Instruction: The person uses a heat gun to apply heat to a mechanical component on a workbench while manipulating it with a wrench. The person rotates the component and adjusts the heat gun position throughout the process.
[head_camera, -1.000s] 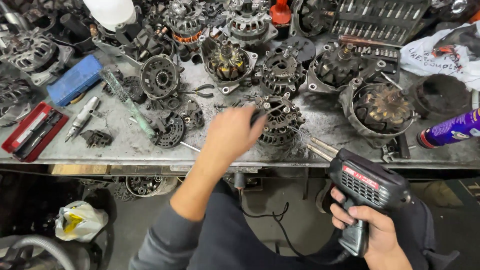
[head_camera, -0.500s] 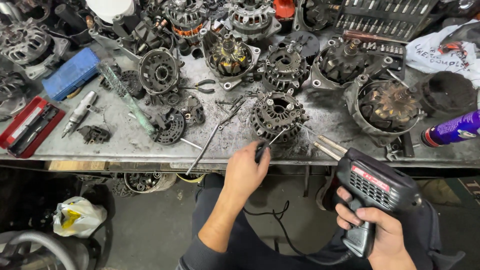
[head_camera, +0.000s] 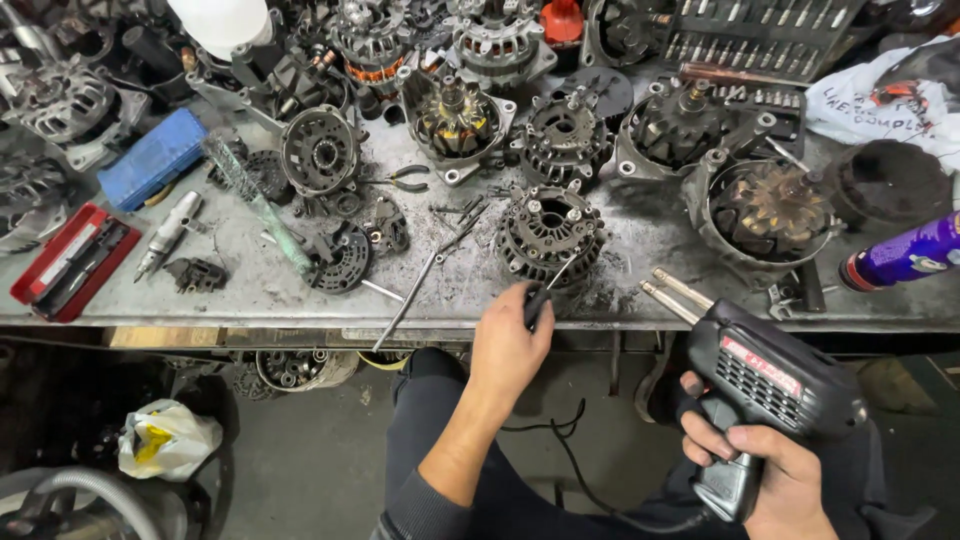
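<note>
left hand (head_camera: 508, 345) nearer, fingers clamped on a screwdriver (head_camera: 545, 292) angling up-right into the alternator part (head_camera: 548, 233) on the table (head_camera: 640, 240); right hand (head_camera: 770, 470) clamped on soldering gun (head_camera: 770, 385), lower right of it.

Your left hand (head_camera: 508, 345) grips a screwdriver (head_camera: 545, 293) at the bench's (head_camera: 640, 250) front edge, tip touching the stator (head_camera: 548, 232) just behind | your right hand (head_camera: 765, 470) holds the soldering gun (head_camera: 765, 385) right of it, below bench level | pliers (head_camera: 400, 181) lie left-behind the stator | spray can (head_camera: 905, 255) lies far right.
</note>
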